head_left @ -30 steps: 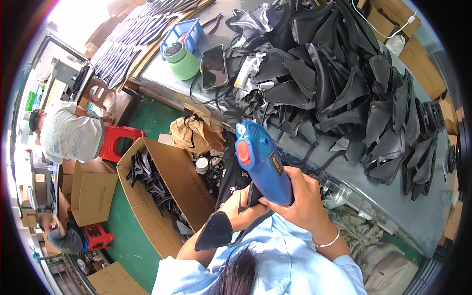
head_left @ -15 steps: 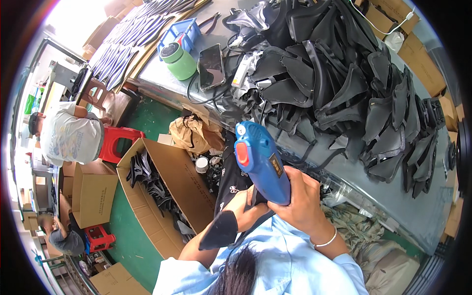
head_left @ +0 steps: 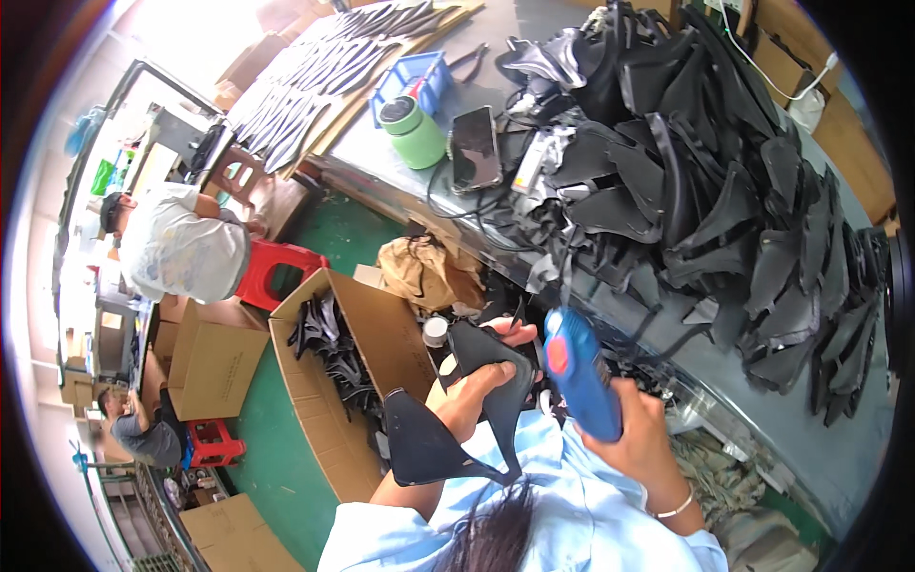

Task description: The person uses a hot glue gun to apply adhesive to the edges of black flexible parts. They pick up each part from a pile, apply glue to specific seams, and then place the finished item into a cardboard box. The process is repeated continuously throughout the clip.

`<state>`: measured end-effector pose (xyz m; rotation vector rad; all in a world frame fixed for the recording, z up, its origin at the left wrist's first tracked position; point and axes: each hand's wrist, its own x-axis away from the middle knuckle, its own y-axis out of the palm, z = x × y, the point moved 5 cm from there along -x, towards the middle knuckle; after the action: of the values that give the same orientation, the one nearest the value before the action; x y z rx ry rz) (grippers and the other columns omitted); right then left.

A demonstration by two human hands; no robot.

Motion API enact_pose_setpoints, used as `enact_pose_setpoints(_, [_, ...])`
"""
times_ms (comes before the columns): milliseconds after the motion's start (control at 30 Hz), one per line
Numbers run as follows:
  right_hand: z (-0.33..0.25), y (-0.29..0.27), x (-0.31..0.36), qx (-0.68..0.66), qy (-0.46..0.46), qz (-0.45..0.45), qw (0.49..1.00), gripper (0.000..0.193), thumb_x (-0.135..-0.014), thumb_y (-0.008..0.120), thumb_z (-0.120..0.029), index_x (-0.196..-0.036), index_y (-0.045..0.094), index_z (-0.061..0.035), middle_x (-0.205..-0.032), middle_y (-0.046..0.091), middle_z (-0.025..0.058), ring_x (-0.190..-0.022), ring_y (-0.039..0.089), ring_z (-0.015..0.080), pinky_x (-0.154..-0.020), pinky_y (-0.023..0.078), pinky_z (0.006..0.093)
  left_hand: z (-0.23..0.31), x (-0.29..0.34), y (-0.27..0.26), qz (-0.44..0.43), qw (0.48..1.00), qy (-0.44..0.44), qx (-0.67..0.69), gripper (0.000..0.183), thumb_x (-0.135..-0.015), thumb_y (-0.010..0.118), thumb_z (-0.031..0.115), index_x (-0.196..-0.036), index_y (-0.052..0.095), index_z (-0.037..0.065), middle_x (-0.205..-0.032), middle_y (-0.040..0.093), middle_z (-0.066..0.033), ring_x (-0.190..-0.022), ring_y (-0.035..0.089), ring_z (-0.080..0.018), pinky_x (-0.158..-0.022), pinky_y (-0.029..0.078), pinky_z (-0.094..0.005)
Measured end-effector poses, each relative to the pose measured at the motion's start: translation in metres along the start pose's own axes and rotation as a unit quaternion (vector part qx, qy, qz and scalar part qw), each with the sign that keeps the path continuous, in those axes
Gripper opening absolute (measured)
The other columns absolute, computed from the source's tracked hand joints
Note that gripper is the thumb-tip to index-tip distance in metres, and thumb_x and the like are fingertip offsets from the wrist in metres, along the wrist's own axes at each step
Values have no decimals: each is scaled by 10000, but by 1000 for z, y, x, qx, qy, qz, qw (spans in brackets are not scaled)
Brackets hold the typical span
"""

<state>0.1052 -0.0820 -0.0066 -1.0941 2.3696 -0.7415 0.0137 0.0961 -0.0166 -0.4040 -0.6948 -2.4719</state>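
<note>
My left hand (head_left: 465,398) is closed on a black moulded piece (head_left: 427,448) with curved, wing-like ends; it hangs across my forearm and shirt. My thumb presses on it, while fingertips show past its far edge. In my right hand (head_left: 637,434) is a blue handheld power tool (head_left: 583,386) with an orange-red button, its front end pointing away from me. The tool is just right of the black piece; whether its far tip touches anything cannot be made out. Many similar black pieces (head_left: 658,181) lie heaped on the grey table ahead and to the right.
On the table (head_left: 810,458) are a phone (head_left: 475,148), a green jar (head_left: 416,138), a blue basket (head_left: 429,76) and pliers (head_left: 470,62). A cardboard box (head_left: 372,353) of black parts stands at my left. Two people sit farther left near red stools (head_left: 276,272).
The black piece has come up into fuller view in my left hand, which has turned. My right hand has shifted right and down with the tool. The whole view has swung left.
</note>
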Motion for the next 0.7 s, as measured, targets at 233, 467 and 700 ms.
enact_pose_setpoints(233, [4, 25, 26, 20, -40, -92, 995, 464, -601, 763, -129, -979, 525, -3, -682, 605, 127, -599, 604, 300, -592, 467, 371, 16, 3, -10, 17, 986, 95, -136, 527, -776, 526, 78, -1284, 428, -24, -1294, 513, -182, -1078, 538, -184, -957, 406, -325])
enact_pose_setpoints(467, [-5, 21, 21, 2, -49, -81, 996, 449, -607, 750, -113, -973, 520, 7, -667, 595, 129, -593, 602, 306, -587, 473, 375, 9, 7, -4, -43, 970, 130, -202, 425, -849, 448, -59, -1271, 463, -7, -1281, 530, -161, -1177, 504, -194, -985, 400, -323])
enact_pose_setpoints(700, [-11, 24, 22, -19, -64, -72, 995, 454, -625, 754, -150, -979, 524, 21, -625, 603, 126, -573, 611, 295, -550, 484, 369, 4, 8, 1, -96, 974, 107, -177, 401, -872, 435, -53, -1272, 443, -38, -1238, 559, -180, -1109, 568, -216, -942, 459, -335])
